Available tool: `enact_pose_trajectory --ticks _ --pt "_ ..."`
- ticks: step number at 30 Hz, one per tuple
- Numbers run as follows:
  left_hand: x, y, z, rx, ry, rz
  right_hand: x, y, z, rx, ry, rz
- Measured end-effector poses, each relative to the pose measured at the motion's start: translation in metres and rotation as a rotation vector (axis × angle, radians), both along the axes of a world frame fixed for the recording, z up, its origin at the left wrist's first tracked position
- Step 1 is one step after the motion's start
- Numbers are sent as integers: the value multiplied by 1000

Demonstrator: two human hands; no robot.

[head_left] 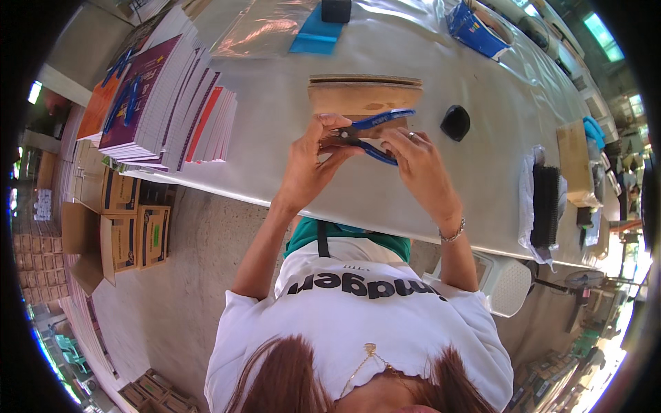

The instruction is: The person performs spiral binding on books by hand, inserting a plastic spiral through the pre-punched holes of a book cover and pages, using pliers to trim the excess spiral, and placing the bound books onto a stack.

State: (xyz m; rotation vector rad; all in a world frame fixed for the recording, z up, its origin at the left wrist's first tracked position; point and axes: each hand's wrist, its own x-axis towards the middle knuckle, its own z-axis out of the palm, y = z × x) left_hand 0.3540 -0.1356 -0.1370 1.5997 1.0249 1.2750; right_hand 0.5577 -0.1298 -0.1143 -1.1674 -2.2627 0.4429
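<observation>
A pair of pliers [384,119] with blue handles is held over the table's near part, its handles spread apart. My left hand [310,155] is closed around the dark jaw end, thumb and fingers on both sides of the pivot. My right hand [421,162] is closed at the handle end, its fingers bent in between the handles and over the lower one; its fingertips are partly hidden. Just beyond the pliers lies a folded piece of brown cardboard [363,95]. To the right of it rests a small black rounded object [455,122].
Stacked notebooks [148,96] with blue pens [129,103] on top stand at the table's left. Farther back are clear plastic [255,31], a blue strip [316,36] and a blue box [475,31]. A black bristled brush [546,206] lies right. Cartons [118,241] sit on the floor.
</observation>
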Motion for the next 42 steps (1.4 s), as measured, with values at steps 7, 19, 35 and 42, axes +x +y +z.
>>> enact_pose_trajectory --ticks 7,19,35,42 --pt "17 5 -22 -17 -216 -92 -11 -26 -8 -80 377 -74" --pt "1 32 -23 381 269 404 46 -38 -38 29 176 -443" --pt "-55 62 -33 -16 -41 -103 164 83 19 413 10 -688" --pt "-99 17 23 765 305 683 -31 123 51 235 85 99"
